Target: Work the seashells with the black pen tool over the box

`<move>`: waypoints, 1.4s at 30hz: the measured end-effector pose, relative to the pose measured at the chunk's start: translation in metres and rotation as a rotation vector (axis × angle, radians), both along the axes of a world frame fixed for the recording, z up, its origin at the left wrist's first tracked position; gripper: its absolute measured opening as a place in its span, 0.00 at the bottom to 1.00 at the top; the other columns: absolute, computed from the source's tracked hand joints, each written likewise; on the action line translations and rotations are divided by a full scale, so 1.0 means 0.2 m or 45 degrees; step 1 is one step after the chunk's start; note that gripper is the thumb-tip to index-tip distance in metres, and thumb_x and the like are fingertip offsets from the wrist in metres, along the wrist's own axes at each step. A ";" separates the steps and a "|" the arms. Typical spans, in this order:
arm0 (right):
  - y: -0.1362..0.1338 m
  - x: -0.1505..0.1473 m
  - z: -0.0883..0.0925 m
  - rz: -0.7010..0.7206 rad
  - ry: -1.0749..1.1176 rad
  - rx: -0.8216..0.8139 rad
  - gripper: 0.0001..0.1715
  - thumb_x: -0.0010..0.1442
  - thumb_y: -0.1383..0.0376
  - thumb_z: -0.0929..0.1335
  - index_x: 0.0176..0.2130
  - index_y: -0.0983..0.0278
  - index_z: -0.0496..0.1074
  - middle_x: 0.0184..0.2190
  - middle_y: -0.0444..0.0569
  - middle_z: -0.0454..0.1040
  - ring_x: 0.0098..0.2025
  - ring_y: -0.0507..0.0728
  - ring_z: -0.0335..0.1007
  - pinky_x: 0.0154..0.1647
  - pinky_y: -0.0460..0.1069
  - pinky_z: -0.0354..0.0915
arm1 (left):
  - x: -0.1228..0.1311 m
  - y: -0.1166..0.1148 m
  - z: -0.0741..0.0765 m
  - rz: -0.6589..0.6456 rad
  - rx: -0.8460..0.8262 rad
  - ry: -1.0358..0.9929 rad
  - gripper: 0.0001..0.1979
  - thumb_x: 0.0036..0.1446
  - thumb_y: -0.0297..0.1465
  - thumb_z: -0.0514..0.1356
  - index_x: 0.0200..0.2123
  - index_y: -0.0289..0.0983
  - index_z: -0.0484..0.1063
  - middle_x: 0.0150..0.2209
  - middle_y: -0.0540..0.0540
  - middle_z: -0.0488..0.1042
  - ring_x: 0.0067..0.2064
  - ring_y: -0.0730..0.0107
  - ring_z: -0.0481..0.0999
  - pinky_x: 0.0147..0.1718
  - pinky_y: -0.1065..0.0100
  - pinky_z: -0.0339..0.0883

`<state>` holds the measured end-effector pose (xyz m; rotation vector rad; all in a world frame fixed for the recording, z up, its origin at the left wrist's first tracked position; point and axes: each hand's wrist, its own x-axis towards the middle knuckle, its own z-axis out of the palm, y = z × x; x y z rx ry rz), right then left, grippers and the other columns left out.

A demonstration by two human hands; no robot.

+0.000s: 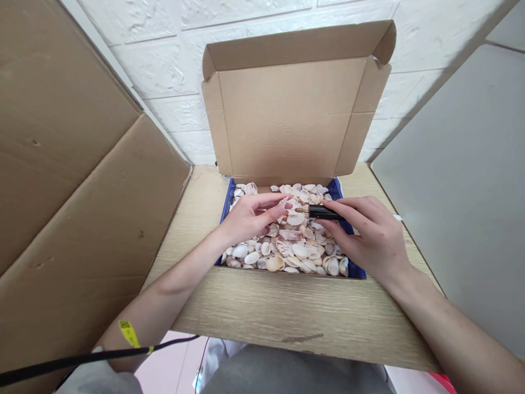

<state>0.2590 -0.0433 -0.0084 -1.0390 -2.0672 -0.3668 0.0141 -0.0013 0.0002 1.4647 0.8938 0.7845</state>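
No word, brand or number is coming through legibly. A yellow flag label (130, 335) is standing out from the black cable (82, 359) at lower left, its outer end bearing a dark square patch (124, 324) that is looking like a printed code. Fainter marks are showing below that patch, too small and blurred to read.

Bright, soft light whitens the wall (164, 65); a grey shadow (438, 83) slants down its right side, the left cardboard (61, 137) dimmer. Wide-angle distortion stretches the edges; the shells (240, 251) look slightly soft.
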 end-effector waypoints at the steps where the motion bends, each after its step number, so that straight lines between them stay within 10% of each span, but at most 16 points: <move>1: 0.00 0.00 0.00 0.006 -0.002 -0.001 0.20 0.60 0.66 0.73 0.52 0.60 0.72 0.37 0.52 0.78 0.34 0.59 0.73 0.35 0.55 0.71 | 0.00 0.00 0.00 -0.014 -0.003 0.009 0.28 0.57 0.43 0.65 0.55 0.31 0.75 0.39 0.40 0.81 0.20 0.82 0.64 0.17 0.75 0.60; 12: 0.00 0.00 0.01 -0.007 0.005 -0.006 0.20 0.59 0.66 0.73 0.51 0.59 0.72 0.37 0.51 0.78 0.35 0.59 0.74 0.35 0.55 0.71 | 0.00 0.01 -0.01 -0.057 -0.108 -0.046 0.29 0.52 0.41 0.70 0.55 0.35 0.77 0.44 0.39 0.82 0.32 0.72 0.77 0.30 0.72 0.70; 21: 0.00 0.00 0.01 -0.041 0.015 -0.047 0.17 0.61 0.65 0.72 0.51 0.58 0.74 0.37 0.50 0.78 0.35 0.58 0.74 0.36 0.54 0.71 | -0.01 0.01 -0.01 -0.141 0.029 0.045 0.25 0.59 0.45 0.63 0.52 0.34 0.78 0.30 0.48 0.75 0.23 0.80 0.64 0.22 0.75 0.59; 42: 0.00 0.01 0.02 0.005 -0.045 0.028 0.21 0.60 0.67 0.73 0.52 0.59 0.72 0.37 0.51 0.78 0.34 0.58 0.73 0.35 0.54 0.70 | 0.00 0.00 0.03 -0.167 0.012 0.072 0.23 0.60 0.37 0.64 0.55 0.31 0.75 0.44 0.41 0.82 0.41 0.65 0.79 0.35 0.71 0.72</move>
